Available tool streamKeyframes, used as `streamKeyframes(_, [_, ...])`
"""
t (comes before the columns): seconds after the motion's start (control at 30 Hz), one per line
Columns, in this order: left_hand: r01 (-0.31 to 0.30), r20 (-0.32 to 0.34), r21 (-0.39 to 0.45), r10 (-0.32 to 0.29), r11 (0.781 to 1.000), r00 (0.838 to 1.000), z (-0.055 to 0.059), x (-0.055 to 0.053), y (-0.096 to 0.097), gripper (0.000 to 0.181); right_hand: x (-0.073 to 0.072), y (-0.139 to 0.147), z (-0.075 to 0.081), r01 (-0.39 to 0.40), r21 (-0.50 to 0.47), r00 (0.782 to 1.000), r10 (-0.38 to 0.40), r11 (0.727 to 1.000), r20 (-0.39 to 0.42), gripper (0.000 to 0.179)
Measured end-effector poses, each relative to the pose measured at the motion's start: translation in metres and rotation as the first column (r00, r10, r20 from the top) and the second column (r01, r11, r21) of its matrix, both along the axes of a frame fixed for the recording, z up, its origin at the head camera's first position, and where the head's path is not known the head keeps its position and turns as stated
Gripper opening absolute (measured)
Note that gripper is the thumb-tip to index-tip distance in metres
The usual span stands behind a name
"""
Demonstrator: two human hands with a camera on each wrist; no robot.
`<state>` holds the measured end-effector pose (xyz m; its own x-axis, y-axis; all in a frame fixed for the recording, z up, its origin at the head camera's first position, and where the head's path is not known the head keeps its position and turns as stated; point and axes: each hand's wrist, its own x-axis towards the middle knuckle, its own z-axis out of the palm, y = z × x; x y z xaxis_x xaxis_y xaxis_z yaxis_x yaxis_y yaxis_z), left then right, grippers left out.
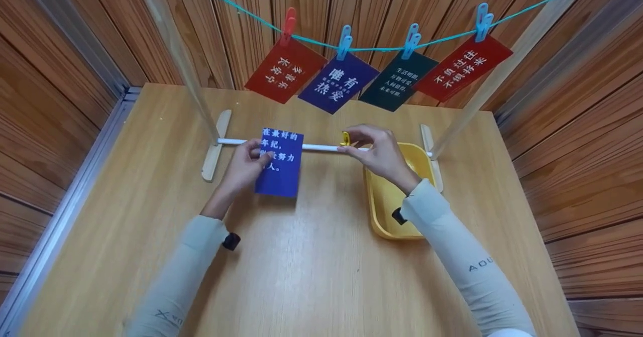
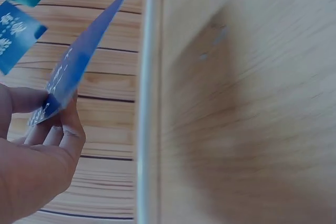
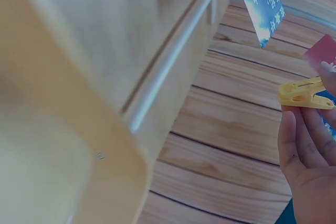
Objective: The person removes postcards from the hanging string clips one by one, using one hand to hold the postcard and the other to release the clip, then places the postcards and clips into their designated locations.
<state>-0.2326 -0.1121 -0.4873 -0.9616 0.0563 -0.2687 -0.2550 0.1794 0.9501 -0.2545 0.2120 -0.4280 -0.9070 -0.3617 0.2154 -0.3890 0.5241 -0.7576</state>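
My left hand point(image 1: 247, 163) pinches a blue card point(image 1: 281, 176) with white writing by its left edge, thumb in front and fingers behind. The card is held up over the table, in front of the white bar. In the left wrist view the same card point(image 2: 79, 61) tilts away from the thumb. My right hand point(image 1: 379, 148) holds a yellow clothespin point(image 1: 345, 138) between thumb and fingers, to the right of the card. The right wrist view shows the clothespin point(image 3: 304, 94) side-on at the fingertips.
Above, a teal string point(image 1: 379, 49) runs between two wooden posts. From it hang a red card point(image 1: 286, 71), a blue card point(image 1: 337, 83), a dark green card point(image 1: 399, 81) and another red card point(image 1: 464, 68), each clipped. A yellow basket point(image 1: 374, 211) stands under my right forearm. A white bar point(image 1: 321, 147) joins the posts' feet.
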Motion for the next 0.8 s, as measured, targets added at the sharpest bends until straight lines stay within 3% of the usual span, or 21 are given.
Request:
streamKeyframes(0.33, [-0.035,0.111,0.030,0.031,0.999,0.993,-0.038,0.007,0.020,0.039,-0.007,0.033,-0.016,0.055,0.055,0.997,-0.057,0.997,0.052,0.043])
streamKeyframes(0.57, [0.018,0.106,0.004,-0.019,1.000,0.994,-0.053,0.011,0.033,0.041,-0.011,0.048,-0.021,0.079,0.122,0.986,-0.096,0.989,0.140,0.043])
streamKeyframes(0.8, [0.026,0.084,-0.016,-0.025,1.000,0.996,-0.060,0.014,0.042,0.043,-0.012,0.059,-0.021,0.055,0.190,0.967,-0.099,0.980,0.234,0.043])
